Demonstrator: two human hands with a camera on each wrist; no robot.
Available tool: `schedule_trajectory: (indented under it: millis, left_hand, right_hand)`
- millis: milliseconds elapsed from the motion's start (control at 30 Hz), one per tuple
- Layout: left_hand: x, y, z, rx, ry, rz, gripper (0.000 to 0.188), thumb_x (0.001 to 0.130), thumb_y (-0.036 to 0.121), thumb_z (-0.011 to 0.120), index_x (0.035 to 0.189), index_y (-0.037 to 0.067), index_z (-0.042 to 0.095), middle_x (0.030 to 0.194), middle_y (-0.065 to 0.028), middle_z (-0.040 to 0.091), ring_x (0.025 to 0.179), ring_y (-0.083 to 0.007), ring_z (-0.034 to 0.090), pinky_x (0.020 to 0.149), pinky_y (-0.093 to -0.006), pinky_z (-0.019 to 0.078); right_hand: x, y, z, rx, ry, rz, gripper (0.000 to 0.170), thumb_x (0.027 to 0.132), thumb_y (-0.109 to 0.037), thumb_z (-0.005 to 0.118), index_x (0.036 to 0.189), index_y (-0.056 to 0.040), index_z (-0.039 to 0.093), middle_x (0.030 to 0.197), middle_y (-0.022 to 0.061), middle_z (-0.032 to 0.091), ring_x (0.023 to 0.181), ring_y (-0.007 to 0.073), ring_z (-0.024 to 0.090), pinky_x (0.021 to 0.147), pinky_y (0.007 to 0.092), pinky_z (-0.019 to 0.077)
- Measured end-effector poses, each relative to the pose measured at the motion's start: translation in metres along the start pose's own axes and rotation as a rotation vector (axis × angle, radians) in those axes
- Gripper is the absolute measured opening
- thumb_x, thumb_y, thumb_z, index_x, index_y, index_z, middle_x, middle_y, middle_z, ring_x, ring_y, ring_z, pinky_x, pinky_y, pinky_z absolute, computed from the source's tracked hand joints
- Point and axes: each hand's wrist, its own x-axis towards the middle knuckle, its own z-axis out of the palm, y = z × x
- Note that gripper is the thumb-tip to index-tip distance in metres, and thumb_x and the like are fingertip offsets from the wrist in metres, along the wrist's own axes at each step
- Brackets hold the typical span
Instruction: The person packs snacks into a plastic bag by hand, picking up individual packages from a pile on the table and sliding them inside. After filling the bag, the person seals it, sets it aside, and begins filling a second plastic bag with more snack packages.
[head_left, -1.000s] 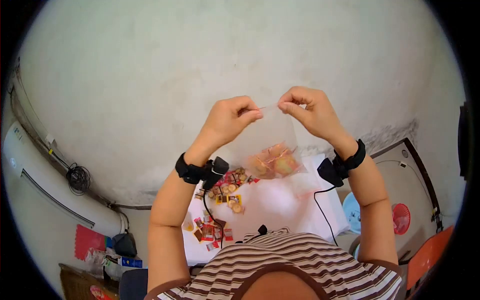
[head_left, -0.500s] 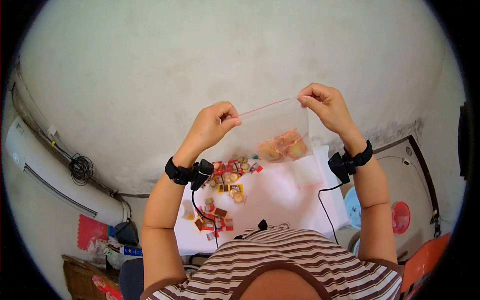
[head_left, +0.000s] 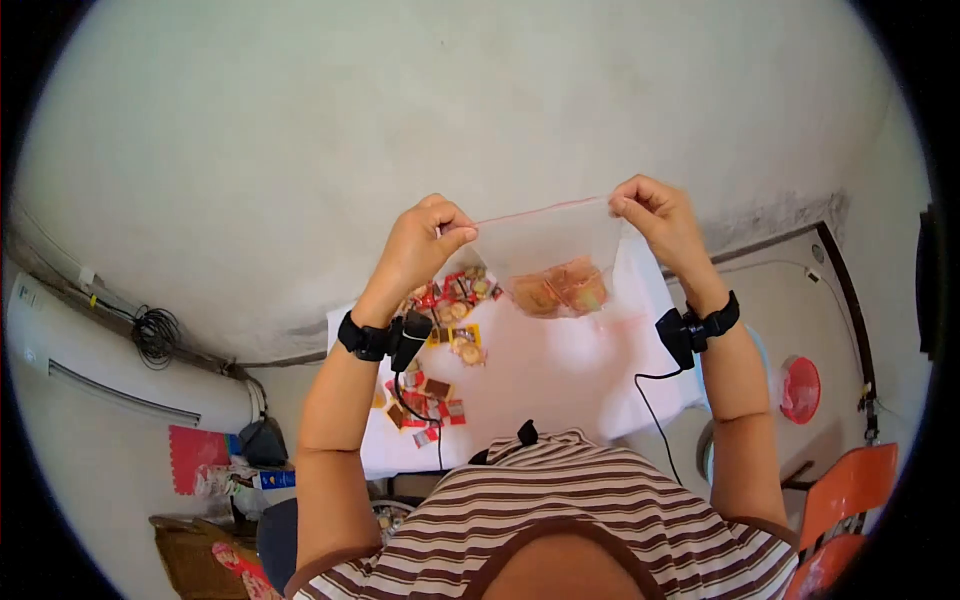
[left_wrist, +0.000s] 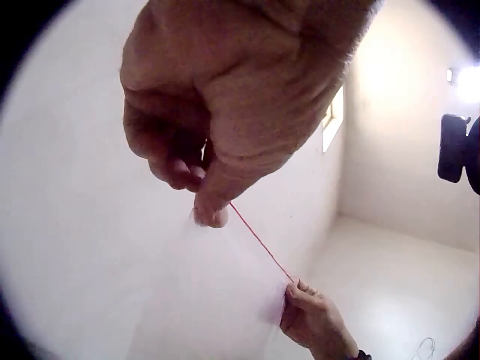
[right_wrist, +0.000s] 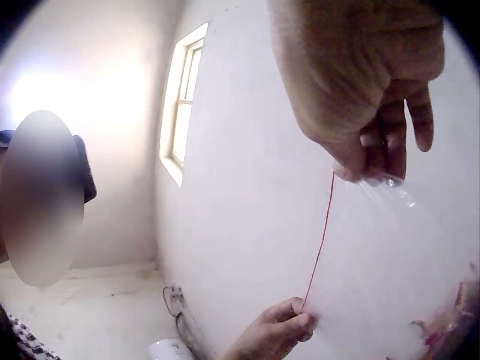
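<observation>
A clear zip bag (head_left: pixel 545 240) with a red line along its top edge hangs stretched between my two hands, raised above the table. My left hand (head_left: pixel 422 240) pinches one top corner between thumb and fingers. The opposite corner is pinched by my right hand (head_left: pixel 655 220). Several round, orange-toned wrapped pieces (head_left: pixel 560 288) lie at the bottom of the bag. In the left wrist view the red line (left_wrist: pixel 259 240) runs straight from the left thumb to the other hand. The right wrist view shows the right fingertips (right_wrist: pixel 349 174) at the bag's corner.
Below, a table with a white cloth (head_left: pixel 540 385) bears small wrapped snacks (head_left: pixel 455 300) at its back left and more packets (head_left: pixel 425 410) nearer the front. A red basket (head_left: pixel 801 390) and an orange chair (head_left: pixel 850 490) stand at right. The wall rises behind the table.
My hands have moved apart from close together, drawing the bag's top edge out straight. In the last half second they have stayed about as far apart, and the bag hangs slightly lower.
</observation>
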Motion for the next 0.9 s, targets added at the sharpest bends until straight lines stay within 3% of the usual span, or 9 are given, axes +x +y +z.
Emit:
schedule_trajectory:
  millis: [200,300,333,400,500,667,733,767,900]
  left_hand:
    - [-0.009,-0.085,0.093,-0.226,-0.02,-0.073,0.004,0.078,0.006,0.064,0.08,0.004,0.063,0.085,-0.004,0.057,0.08,-0.0141,0.052,0.069,-0.0253,0.0427]
    - [-0.022,-0.123,0.145,-0.651,-0.085,-0.434,0.009,0.085,0.008,0.059,0.089,0.001,0.062,0.105,-0.0059,0.061,0.09,-0.0116,0.055,0.082,-0.0266,0.0448]
    - [-0.031,-0.143,0.163,-0.665,-0.092,-0.453,0.009,0.085,0.008,0.059,0.089,0.001,0.062,0.105,-0.0059,0.061,0.09,-0.0116,0.055,0.082,-0.0266,0.0448]
    - [-0.048,-0.18,0.201,-0.617,-0.046,-0.379,0.008,0.083,0.008,0.061,0.086,0.001,0.061,0.096,-0.0065,0.063,0.079,-0.0092,0.055,0.07,-0.0237,0.0454]
    - [-0.08,-0.188,0.236,-0.68,-0.062,-0.46,0.008,0.084,0.008,0.06,0.09,0.002,0.061,0.096,-0.0068,0.065,0.085,-0.0086,0.056,0.074,-0.0229,0.0446]
    - [-0.167,-0.22,0.292,-0.562,-0.218,-0.61,0.009,0.083,0.01,0.061,0.085,0.001,0.061,0.089,-0.0053,0.066,0.079,-0.0089,0.057,0.071,-0.0226,0.0448]
    - [-0.196,-0.215,0.299,-0.482,-0.291,-0.632,0.011,0.083,0.011,0.06,0.082,0.0,0.061,0.081,-0.0049,0.065,0.074,-0.0094,0.057,0.068,-0.0225,0.045]
    - [-0.21,-0.212,0.302,-0.475,-0.349,-0.708,0.012,0.084,0.013,0.06,0.083,0.0,0.061,0.078,-0.0047,0.064,0.072,-0.0102,0.057,0.067,-0.0234,0.0453]
    - [-0.246,-0.202,0.318,-0.632,-0.327,-0.916,0.016,0.084,0.017,0.059,0.086,0.001,0.06,0.071,-0.0056,0.062,0.066,-0.0118,0.059,0.064,-0.0273,0.0472]
  right_hand:
    - [-0.035,0.127,0.018,0.179,0.033,0.316,0.012,0.086,-0.015,0.058,0.082,-0.0038,0.06,0.079,-0.0014,0.061,0.074,0.0058,0.05,0.07,0.0219,0.0409]
    - [-0.06,0.192,0.029,0.286,0.059,0.463,0.011,0.087,-0.015,0.057,0.085,-0.0045,0.06,0.083,-0.0009,0.062,0.076,0.0059,0.05,0.071,0.0218,0.0405]
    - [-0.066,0.21,0.033,0.338,0.089,0.499,0.01,0.087,-0.014,0.057,0.086,-0.0045,0.06,0.083,-0.0011,0.062,0.075,0.0056,0.05,0.071,0.0216,0.0404]
    - [-0.084,0.234,0.042,0.3,0.1,0.501,0.01,0.088,-0.013,0.056,0.087,-0.0039,0.06,0.081,-0.0016,0.061,0.074,0.005,0.049,0.069,0.0214,0.0404]
    - [-0.122,0.285,0.049,0.115,0.047,0.647,0.009,0.089,-0.011,0.055,0.088,-0.003,0.06,0.08,-0.0017,0.061,0.074,0.005,0.051,0.07,0.0206,0.0414]
    - [-0.211,0.34,0.075,0.333,0.018,0.818,0.012,0.088,-0.014,0.057,0.088,-0.0026,0.061,0.08,-0.0013,0.061,0.074,0.0056,0.051,0.07,0.0221,0.0423]
    - [-0.241,0.333,0.078,0.143,-0.109,0.858,0.012,0.088,-0.013,0.056,0.086,-0.0025,0.06,0.08,0.0011,0.062,0.074,0.0075,0.053,0.072,0.0237,0.0434]
    - [-0.26,0.341,0.08,0.136,-0.166,0.887,0.01,0.088,-0.011,0.055,0.086,-0.002,0.058,0.084,0.0031,0.062,0.083,0.0101,0.057,0.081,0.0255,0.0448]
    - [-0.293,0.332,0.092,0.303,-0.09,0.991,0.012,0.088,-0.013,0.055,0.083,-0.0022,0.057,0.08,0.0057,0.063,0.08,0.0138,0.06,0.078,0.0271,0.0462]
